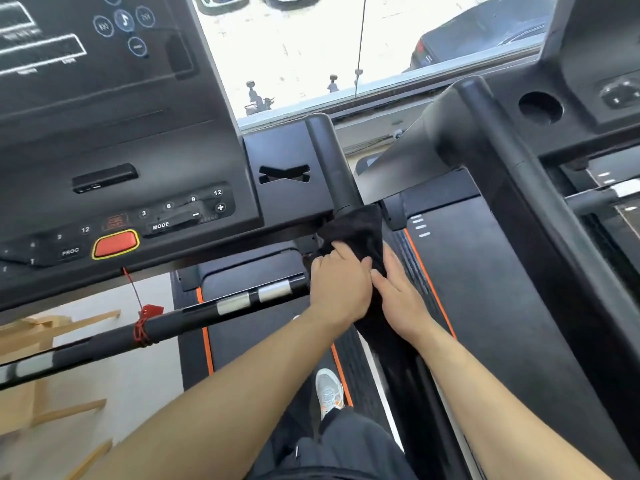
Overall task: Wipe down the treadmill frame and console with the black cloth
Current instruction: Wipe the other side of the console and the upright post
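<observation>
Black cloth [356, 228] sits on the rail [332, 161] — left hand [341, 284] grips it, right hand [398, 294] presses flat just beside. Console [121, 202], up left of the hands, is probably not wiped yet.

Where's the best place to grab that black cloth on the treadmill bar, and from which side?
Probably grip the soft black cloth around its middle, where it lies over the slanted round black handrail, coming from above on the near side. The rail is round, so fingers can curl over it, as the left hand does. The right hand lies flatter beside it.
</observation>
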Tool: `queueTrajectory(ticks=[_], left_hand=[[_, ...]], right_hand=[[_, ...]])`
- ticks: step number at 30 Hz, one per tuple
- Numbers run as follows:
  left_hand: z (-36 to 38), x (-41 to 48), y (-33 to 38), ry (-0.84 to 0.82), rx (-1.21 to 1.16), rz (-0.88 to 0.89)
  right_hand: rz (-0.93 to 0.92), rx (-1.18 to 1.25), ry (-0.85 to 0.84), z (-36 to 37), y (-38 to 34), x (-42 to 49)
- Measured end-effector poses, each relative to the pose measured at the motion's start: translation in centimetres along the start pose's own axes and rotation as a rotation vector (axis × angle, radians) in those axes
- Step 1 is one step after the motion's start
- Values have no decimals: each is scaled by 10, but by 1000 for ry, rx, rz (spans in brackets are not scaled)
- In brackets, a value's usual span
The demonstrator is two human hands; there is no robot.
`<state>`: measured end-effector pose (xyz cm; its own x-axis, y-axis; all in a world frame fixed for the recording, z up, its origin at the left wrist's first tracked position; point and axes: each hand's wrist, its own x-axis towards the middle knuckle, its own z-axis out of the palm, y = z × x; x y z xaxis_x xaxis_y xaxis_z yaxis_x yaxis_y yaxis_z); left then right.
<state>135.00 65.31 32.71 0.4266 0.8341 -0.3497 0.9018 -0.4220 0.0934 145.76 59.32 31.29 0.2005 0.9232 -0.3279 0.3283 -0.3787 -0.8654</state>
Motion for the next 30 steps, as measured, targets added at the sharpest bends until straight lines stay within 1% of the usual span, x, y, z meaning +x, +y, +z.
queueTrajectory(ticks=[2,5,8,10,12,15,16,17,18,19,20,22,25,26,28,30], left_hand=[[10,-12,4,64,-6,-56],[26,-32,11,200,-45,-38],[25,-37,13,214,-95,-23],[15,-25,10,153,-104,-43],[-3,-3,3,20,-157,-83],[-17,30,-9,-129,-437,-238],[-16,35,-11,-142,-432,-252],[-13,34,-9,-125,-355,-230],[-5,28,-4,-79,-239,-183],[5,18,2,-13,-173,-161],[13,4,6,44,-175,-160],[26,-22,13,152,-279,-151],[49,-55,20,195,-461,-39],[53,-67,25,140,-577,-38],[60,-96,38,-26,-864,-117],[62,-112,44,-143,-1038,-195]], right_hand=[[40,7,36,-3,-6,-14],[133,43,32,-5,-3,-27],[196,56,53,-5,-3,-24],[212,33,36,-3,-3,-8],[233,14,32,-2,-5,13],[246,51,46,-2,-13,39],[245,32,51,-2,-16,42],[239,0,55,-1,-19,40],[226,-39,68,0,-20,36],[213,-81,81,1,-19,29],[203,-116,96,3,-19,18],[167,-166,125,6,-11,-4],[196,-229,162,7,-4,-43],[211,-230,157,6,-1,-54],[248,-190,140,5,4,-76],[266,-158,142,4,8,-91]])
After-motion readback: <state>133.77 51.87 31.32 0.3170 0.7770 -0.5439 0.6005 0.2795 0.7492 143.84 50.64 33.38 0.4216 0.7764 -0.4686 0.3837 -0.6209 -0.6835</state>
